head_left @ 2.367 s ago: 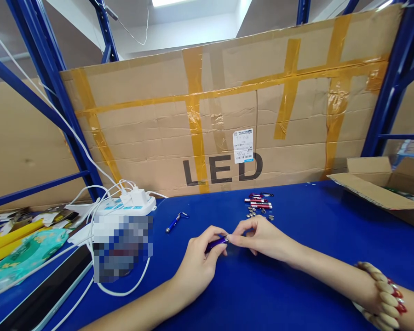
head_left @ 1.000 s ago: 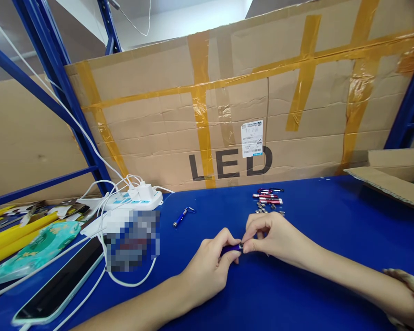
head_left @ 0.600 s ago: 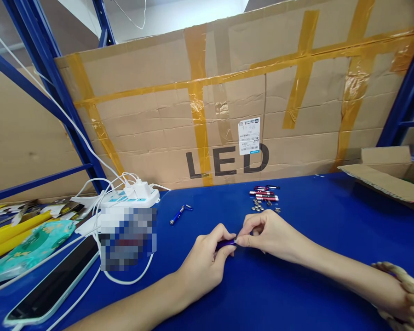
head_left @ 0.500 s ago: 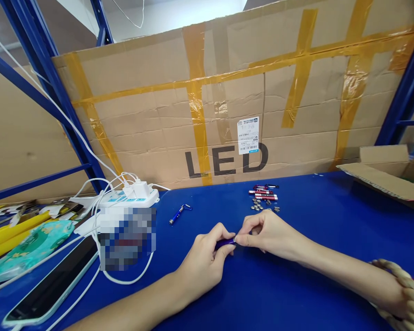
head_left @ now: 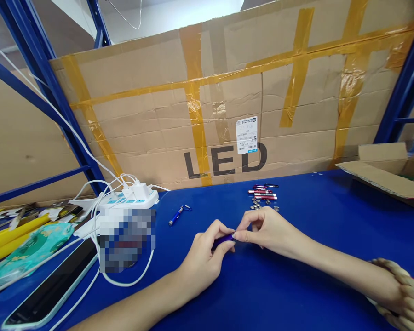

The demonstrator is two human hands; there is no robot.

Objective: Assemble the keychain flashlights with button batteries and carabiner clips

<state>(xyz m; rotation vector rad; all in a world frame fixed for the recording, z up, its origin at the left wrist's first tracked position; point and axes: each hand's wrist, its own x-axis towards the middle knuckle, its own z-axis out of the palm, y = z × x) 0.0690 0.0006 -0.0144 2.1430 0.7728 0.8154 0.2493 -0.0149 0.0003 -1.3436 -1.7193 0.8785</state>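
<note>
My left hand (head_left: 203, 259) is closed around a small purple keychain flashlight (head_left: 222, 240), held just above the blue table (head_left: 317, 216). My right hand (head_left: 265, 230) pinches the flashlight's right end with thumb and fingertips; what sits between them is too small to name. Beyond my right hand lie a few red and purple flashlights (head_left: 264, 193) and a scatter of small button batteries (head_left: 257, 206). A blue keychain flashlight (head_left: 177, 215) lies alone to the left.
A taped cardboard sheet marked LED (head_left: 227, 115) stands behind the table. A white power strip (head_left: 134, 197) with chargers and cables, a blurred patch and a phone (head_left: 51, 287) are at left. An open cardboard box (head_left: 386, 177) sits at right. Blue rack posts flank the table.
Both hands have stayed together on the purple flashlight, the right fingers working at its end. The view has drifted slightly; nothing on the table has moved.
</note>
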